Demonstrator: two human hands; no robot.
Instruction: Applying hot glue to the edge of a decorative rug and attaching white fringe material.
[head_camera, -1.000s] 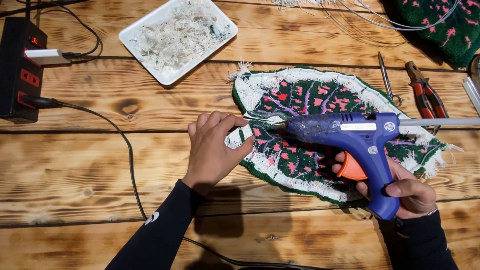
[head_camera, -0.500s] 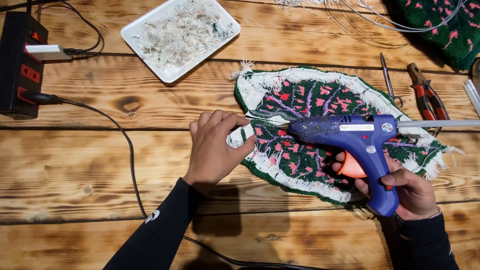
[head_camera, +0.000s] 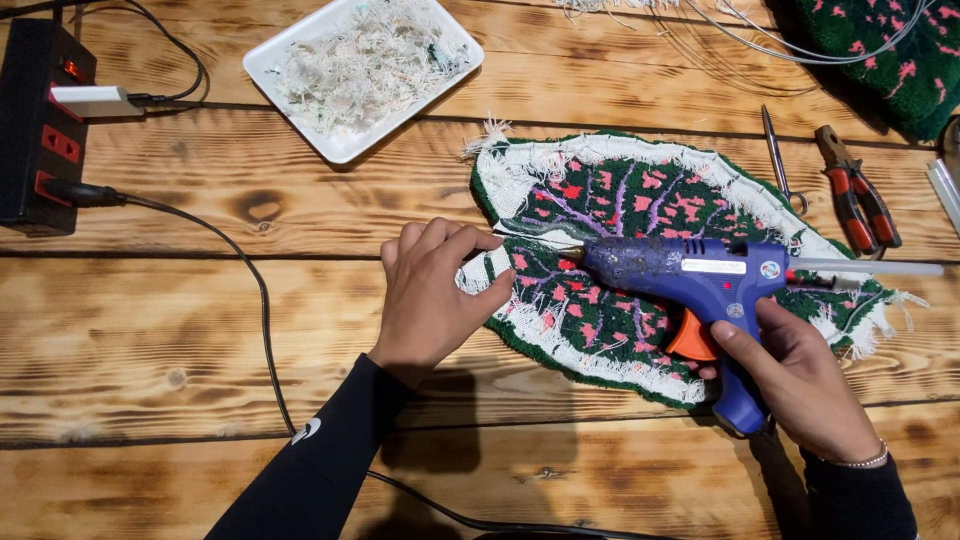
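A leaf-shaped tufted piece (head_camera: 640, 210), green with pink and purple veins and a frayed white fabric edge, lies back side up on the wooden table. My left hand (head_camera: 432, 295) pinches its white border at the left end, fingers closed on the fabric. In my right hand (head_camera: 800, 385) is a blue hot glue gun (head_camera: 690, 275) with an orange trigger. Its nozzle points left, just over the piece near my left fingers. A clear glue stick (head_camera: 870, 267) sticks out of the gun's back.
A white tray (head_camera: 300, 50) of pale yarn scraps sits at the back. A black power strip (head_camera: 40, 130) with a cable (head_camera: 262, 300) is at the left. Scissors (head_camera: 775, 155), red-handled pliers (head_camera: 855, 190) and another green tufted piece (head_camera: 890, 50) lie at the right.
The glue gun has shifted very slightly to the right. My left hand has kept its grip on the white border at the same spot.
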